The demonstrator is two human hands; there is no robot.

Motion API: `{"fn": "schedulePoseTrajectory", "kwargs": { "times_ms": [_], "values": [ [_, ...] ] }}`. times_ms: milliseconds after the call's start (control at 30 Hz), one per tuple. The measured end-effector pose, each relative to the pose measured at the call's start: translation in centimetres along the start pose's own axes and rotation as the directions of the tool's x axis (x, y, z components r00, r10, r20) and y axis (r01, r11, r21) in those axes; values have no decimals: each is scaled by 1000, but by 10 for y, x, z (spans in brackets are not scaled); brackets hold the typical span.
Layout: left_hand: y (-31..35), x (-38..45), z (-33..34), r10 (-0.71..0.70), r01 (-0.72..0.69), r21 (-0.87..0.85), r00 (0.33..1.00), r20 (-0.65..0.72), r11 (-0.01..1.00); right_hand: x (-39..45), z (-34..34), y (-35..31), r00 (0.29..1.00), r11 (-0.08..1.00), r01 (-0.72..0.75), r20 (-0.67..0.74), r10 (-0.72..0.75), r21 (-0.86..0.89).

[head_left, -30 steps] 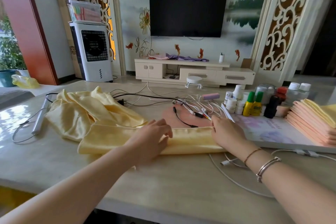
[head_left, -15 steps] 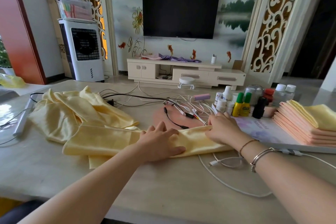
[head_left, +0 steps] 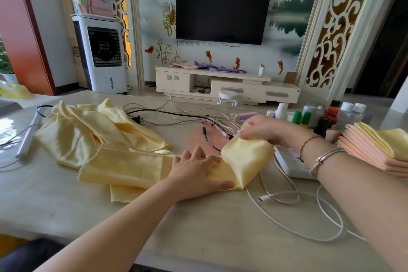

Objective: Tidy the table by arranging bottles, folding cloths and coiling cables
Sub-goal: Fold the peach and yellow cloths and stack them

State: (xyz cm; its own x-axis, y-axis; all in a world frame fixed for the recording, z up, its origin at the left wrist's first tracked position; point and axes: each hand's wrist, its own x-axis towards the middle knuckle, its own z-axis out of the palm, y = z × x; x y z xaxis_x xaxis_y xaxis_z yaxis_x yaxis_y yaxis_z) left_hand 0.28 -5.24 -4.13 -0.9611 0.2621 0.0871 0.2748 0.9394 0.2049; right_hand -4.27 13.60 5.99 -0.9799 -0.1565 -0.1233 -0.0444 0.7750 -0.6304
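A long yellow cloth [head_left: 123, 166] lies folded lengthwise across the table's middle. My left hand [head_left: 198, 171] presses flat on it, fingers spread. My right hand [head_left: 262, 128] pinches the cloth's right end [head_left: 245, 157] and holds it lifted and curled over toward the left. Behind it lies a rumpled heap of yellow cloths [head_left: 88, 126]. A tangle of white and black cables [head_left: 198, 117] spreads at the back, and a white cable [head_left: 309, 216] loops at the front right. Small bottles [head_left: 309, 115] cluster at the back right.
A stack of folded peach and yellow cloths [head_left: 375, 148] rests at the right on a white book or box [head_left: 291, 163]. A pink pad [head_left: 205, 139] lies under the cables. A white stick-shaped device [head_left: 28, 137] sits at the left edge. Bare tabletop [head_left: 198, 238] lies near me.
My right hand has lifted the cloth's right end off the table and brought it up and leftward, making a fold. My left hand stayed pressed on the cloth's middle.
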Motion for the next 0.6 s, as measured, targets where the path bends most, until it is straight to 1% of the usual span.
{"fn": "schedulePoseTrajectory", "kwargs": {
  "times_ms": [67, 133, 167, 200, 233, 267, 300, 333, 367, 433, 500, 533, 567, 600],
  "values": [
    [1, -1, -4, -10, 11, -3, 1000, 24, 1000, -2, 5, -11, 997, 979, -46, 75, 32, 197],
    [0, 3, -11, 2, 2, -58, 998, 67, 998, -1, 15, -23, 989, 908, -88, 148, 29, 409],
    [-1, 5, -16, 14, -2, -142, 997, 82, 990, 1, 21, -27, 982, 869, -120, 183, 35, 480],
    [-5, 9, -20, 21, 3, -285, 997, 80, 958, 4, 28, -31, 976, 838, -151, 215, 42, 524],
    [-10, 11, -26, -7, 39, -461, 997, 72, 886, 10, 35, -35, 972, 821, -172, 231, 51, 544],
    [-15, 13, -33, -70, 96, -618, 995, 66, 780, 14, 43, -37, 970, 813, -185, 233, 62, 553],
    [-22, 13, -38, -148, 141, -727, 987, 54, 672, 17, 49, -40, 970, 810, -192, 231, 72, 554],
    [-31, 10, -42, -209, 162, -790, 977, 44, 591, 19, 56, -44, 971, 806, -196, 225, 80, 558],
    [-37, 4, -48, -265, 195, -813, 963, 52, 548, 19, 61, -46, 973, 808, -193, 213, 85, 557],
    [-45, -2, -57, -325, 277, -817, 939, 117, 506, 17, 73, -53, 976, 823, -187, 195, 95, 536],
    [-53, -4, -61, -319, 363, -827, 917, 238, 429, 16, 86, -60, 976, 830, -184, 196, 92, 527],
    [-57, -3, -60, -319, 400, -822, 905, 283, 405, 15, 91, -63, 977, 819, -184, 196, 89, 543],
    [-59, -4, -59, -331, 421, -808, 896, 297, 413, 14, 96, -66, 975, 801, -185, 207, 79, 569],
    [-62, -5, -55, -361, 439, -777, 886, 290, 451, 12, 99, -68, 972, 780, -185, 226, 57, 598]
  ]
}}
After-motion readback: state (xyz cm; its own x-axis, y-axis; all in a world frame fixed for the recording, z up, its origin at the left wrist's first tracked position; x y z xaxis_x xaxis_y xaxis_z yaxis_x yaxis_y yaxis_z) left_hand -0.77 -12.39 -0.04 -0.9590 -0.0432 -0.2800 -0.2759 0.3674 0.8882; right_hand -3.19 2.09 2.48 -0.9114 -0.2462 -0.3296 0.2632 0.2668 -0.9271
